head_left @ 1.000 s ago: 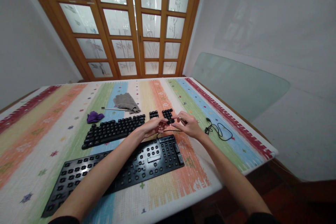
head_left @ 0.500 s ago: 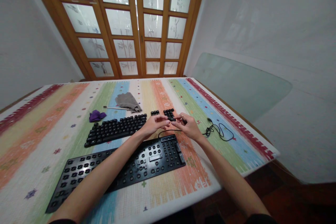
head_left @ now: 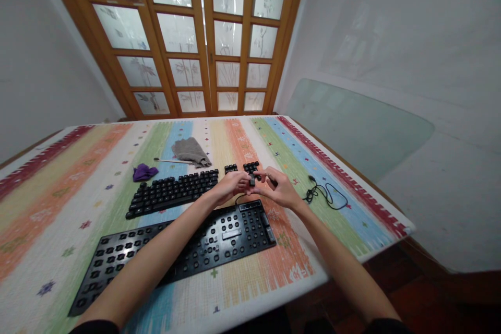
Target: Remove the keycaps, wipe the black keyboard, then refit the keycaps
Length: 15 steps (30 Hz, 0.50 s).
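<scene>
Over the far right end of the keyboard base, my left hand (head_left: 234,186) pinches a small black keycap (head_left: 252,181) between thumb and fingertips. My right hand (head_left: 279,188) is just to its right, index finger and thumb reaching to the keycap. Something dark (head_left: 273,182) sits in the curled fingers of my right hand; its kind is hard to make out. Below lies the black keyboard base (head_left: 230,235) with its keycaps off and sockets showing, partly covered by my left forearm. Loose black keycaps (head_left: 176,190) stand in rows behind it, with small groups (head_left: 230,168) farther right.
A grey cloth (head_left: 191,151) and a thin light stick (head_left: 168,160) with a dark tip lie at the back. A bunched purple cloth (head_left: 144,172) is left of them. The coiled black cable (head_left: 326,195) rests on the right of the striped tablecloth (head_left: 250,276).
The keycap has turned between my fingers and now shows a greyer side. My left fingers have curled more round it, and my right fingers have spread apart.
</scene>
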Tool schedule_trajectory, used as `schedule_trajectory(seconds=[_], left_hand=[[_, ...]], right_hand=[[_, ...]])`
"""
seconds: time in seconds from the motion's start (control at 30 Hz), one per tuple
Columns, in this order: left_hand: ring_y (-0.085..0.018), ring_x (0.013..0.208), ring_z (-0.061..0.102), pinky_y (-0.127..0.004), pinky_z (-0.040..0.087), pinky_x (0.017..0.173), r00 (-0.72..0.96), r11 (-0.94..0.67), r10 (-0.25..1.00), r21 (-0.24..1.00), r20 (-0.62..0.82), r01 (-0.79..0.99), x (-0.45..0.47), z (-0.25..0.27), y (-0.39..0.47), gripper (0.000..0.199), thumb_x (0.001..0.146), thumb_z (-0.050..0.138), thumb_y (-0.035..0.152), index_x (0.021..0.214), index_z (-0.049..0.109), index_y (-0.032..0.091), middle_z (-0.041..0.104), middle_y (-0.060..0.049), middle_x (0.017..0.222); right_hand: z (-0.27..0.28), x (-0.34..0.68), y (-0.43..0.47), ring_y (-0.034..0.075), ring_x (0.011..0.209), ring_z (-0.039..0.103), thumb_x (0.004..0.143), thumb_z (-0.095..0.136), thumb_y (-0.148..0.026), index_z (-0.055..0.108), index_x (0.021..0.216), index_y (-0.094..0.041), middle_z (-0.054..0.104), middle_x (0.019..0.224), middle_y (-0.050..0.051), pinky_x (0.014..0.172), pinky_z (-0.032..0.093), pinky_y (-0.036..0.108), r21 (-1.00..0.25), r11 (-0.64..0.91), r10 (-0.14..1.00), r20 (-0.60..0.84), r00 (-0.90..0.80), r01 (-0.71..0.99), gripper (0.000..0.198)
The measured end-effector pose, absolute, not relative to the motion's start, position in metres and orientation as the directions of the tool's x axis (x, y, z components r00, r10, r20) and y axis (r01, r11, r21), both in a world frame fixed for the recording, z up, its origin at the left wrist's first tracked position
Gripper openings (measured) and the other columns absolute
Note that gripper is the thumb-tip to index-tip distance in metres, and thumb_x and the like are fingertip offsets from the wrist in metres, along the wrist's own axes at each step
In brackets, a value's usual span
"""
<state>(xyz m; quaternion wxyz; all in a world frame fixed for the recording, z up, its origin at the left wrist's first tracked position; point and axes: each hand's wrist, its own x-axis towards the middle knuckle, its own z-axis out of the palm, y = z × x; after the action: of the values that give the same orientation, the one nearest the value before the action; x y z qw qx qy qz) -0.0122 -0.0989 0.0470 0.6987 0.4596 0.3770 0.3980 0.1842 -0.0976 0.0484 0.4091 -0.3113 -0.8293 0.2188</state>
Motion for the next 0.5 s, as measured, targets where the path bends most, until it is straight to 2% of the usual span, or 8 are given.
schedule_trajectory(seconds=[0.3, 0.5], left_hand=[[-0.008, 0.052, 0.053, -0.021, 0.042, 0.053, 0.454, 0.304, 0.864, 0.944, -0.218, -0.125, -0.0133, 0.0512, -0.0976, 0.020, 0.073, 0.062, 0.030, 0.074, 0.067, 0.010, 0.064, -0.004, 0.064], [-0.010, 0.054, 0.054, -0.024, 0.045, 0.057, 0.433, 0.229, 0.879, 0.973, -0.199, -0.019, -0.0116, 0.0480, -0.0961, 0.028, 0.077, 0.066, 0.037, 0.073, 0.069, 0.009, 0.067, -0.007, 0.066]], right_hand=[[0.0508, 0.1898, -0.0945, 0.013, 0.068, 0.050, 0.091, 0.062, -0.039, 0.067, 0.118, -0.020, 0.059, 0.087, 0.003, 0.064, 0.041, 0.028, -0.614, 0.720, 0.669, 0.495, -0.554, 0.322, 0.033], [0.0546, 0.1928, -0.0923, 0.014, 0.067, 0.050, 0.094, 0.058, -0.040, 0.070, 0.106, -0.019, 0.059, 0.085, 0.004, 0.064, 0.040, 0.028, -0.598, 0.717, 0.675, 0.466, -0.572, 0.359, 0.027]])
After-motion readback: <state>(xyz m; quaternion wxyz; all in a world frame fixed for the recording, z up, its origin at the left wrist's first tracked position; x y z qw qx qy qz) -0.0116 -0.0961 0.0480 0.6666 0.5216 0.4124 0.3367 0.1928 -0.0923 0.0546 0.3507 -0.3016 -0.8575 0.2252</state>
